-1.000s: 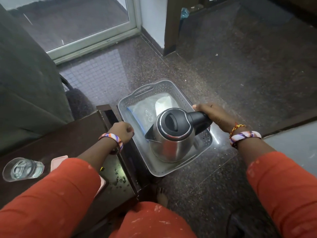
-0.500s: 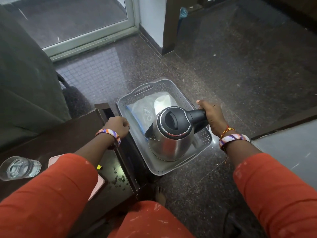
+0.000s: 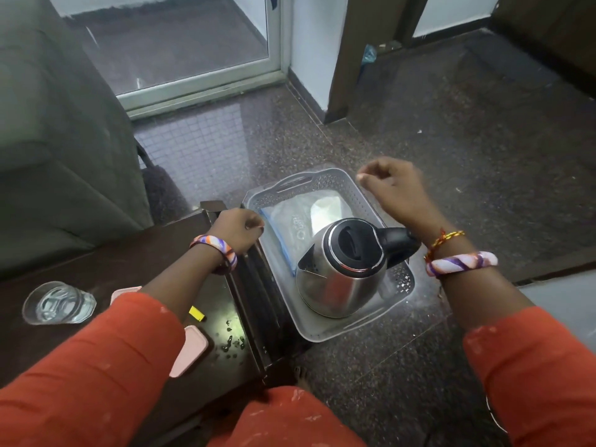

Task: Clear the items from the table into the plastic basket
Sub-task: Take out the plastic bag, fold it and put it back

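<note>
A steel kettle (image 3: 338, 279) with a black lid and handle stands in the grey plastic basket (image 3: 324, 333) on the floor, on top of a clear plastic bag (image 3: 290, 214). My right hand (image 3: 390, 188) hovers above the basket's far right corner, off the kettle handle, fingers loosely curled around nothing. My left hand (image 3: 237, 229) grips the corner edge of the dark wooden table (image 3: 96, 262). On the table are a glass of water (image 3: 58, 303), a pink flat item (image 3: 190, 350) partly under my left sleeve, and a small yellow piece (image 3: 196, 312).
A grey-green sofa (image 3: 48, 140) stands behind the table on the left. A glass door (image 3: 177, 43) and a wooden door frame (image 3: 348, 59) lie beyond the basket. Dark speckled floor (image 3: 451, 140) spreads to the right. Crumbs (image 3: 230, 341) dot the table's near corner.
My right hand has let go of the kettle handle and risen up and away from it. The kettle now rests in the basket. My left hand stays on the table corner.
</note>
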`<state>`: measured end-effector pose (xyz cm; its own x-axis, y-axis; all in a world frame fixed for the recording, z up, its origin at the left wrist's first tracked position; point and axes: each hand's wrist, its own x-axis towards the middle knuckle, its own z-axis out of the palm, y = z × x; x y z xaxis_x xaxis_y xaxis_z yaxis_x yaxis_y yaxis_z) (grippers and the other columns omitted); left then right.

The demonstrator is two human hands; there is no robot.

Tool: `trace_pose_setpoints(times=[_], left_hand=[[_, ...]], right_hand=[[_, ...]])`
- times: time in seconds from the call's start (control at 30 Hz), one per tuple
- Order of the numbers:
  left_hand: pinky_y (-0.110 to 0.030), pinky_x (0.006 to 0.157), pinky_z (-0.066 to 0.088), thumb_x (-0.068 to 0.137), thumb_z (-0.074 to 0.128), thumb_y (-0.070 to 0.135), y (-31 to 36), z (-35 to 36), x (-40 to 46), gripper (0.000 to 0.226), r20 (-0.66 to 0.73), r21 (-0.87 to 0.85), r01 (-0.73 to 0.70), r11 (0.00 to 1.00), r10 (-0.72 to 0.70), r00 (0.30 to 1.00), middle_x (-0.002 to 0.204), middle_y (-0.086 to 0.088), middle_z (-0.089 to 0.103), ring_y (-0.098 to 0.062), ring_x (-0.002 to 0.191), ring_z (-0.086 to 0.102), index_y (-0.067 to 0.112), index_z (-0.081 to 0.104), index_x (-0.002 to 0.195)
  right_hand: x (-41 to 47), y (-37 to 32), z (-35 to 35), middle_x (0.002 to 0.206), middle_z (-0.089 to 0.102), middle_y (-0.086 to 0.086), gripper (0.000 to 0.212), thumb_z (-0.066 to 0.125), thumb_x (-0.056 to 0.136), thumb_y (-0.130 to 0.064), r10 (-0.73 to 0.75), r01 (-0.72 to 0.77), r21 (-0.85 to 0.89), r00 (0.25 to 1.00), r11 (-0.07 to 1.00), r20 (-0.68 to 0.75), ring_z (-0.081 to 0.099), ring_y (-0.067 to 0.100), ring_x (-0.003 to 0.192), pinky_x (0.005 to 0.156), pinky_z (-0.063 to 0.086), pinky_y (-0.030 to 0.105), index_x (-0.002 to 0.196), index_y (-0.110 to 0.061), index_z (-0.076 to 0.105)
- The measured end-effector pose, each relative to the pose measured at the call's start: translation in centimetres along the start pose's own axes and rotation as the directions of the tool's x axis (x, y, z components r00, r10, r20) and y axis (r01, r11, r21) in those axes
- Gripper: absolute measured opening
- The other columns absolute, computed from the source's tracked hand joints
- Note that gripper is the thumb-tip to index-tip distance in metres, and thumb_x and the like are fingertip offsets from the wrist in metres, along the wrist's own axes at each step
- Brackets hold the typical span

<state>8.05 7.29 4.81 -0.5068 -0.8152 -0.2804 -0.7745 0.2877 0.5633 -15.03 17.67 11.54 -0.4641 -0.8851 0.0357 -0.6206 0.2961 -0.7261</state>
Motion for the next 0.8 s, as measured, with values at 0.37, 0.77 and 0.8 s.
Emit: trace_pose_setpoints(times=[0.37, 0.77, 0.8], left_hand=[[-0.031, 0.070, 0.043, 0.084, 0.053, 0.009, -3.5, -2.4, 0.4, 0.021, -0.039, -0.011, 0.126, 0.992, -0.126, 0.991, 0.080, -0.023, 0.067, -0.034, 0.087, 0.063, -0.005, 0.069, 0.082], [-0.026, 0.085, 0.044, 0.086, 0.053, 0.009, -9.3, -0.9, 2.1, 0.022, 0.118, -0.010, 0.125, 0.992, -0.123, 0.985, 0.106, -0.017, 0.071, -0.030, 0.105, 0.062, 0.000, 0.071, 0.096], [-0.025, 0.085, 0.043, 0.086, 0.053, 0.008, -9.6, -0.9, 1.9, 0.022, 0.134, -0.012, 0.124, 0.992, -0.122, 0.984, 0.107, -0.016, 0.071, -0.029, 0.106, 0.062, 0.000, 0.071, 0.097]], right_hand=[[-2.3, -8.2, 17.4, 0.134, 0.047, 0.020, 0.039, 0.042, 0.093, -0.008, 0.034, -0.075, 0.226, 0.983, 0.971, 0.181, 0.042, 0.030, 0.124, 0.101, 0.030, 0.031, 0.131, -0.002, 0.042], [0.3, -0.6, 24.6, 0.160, -0.001, 0.007, 0.073, 0.007, 0.097, -0.050, 0.760, -0.779, -0.055, 0.590, 0.624, 0.272, -0.014, 0.028, 0.146, 0.117, -0.006, 0.047, 0.140, 0.002, 0.033], [0.4, -0.8, 24.8, 0.159, 0.003, 0.010, 0.072, 0.008, 0.097, -0.049, 0.758, -0.776, -0.048, 0.599, 0.629, 0.259, -0.009, 0.029, 0.146, 0.118, -0.003, 0.048, 0.140, 0.002, 0.035]])
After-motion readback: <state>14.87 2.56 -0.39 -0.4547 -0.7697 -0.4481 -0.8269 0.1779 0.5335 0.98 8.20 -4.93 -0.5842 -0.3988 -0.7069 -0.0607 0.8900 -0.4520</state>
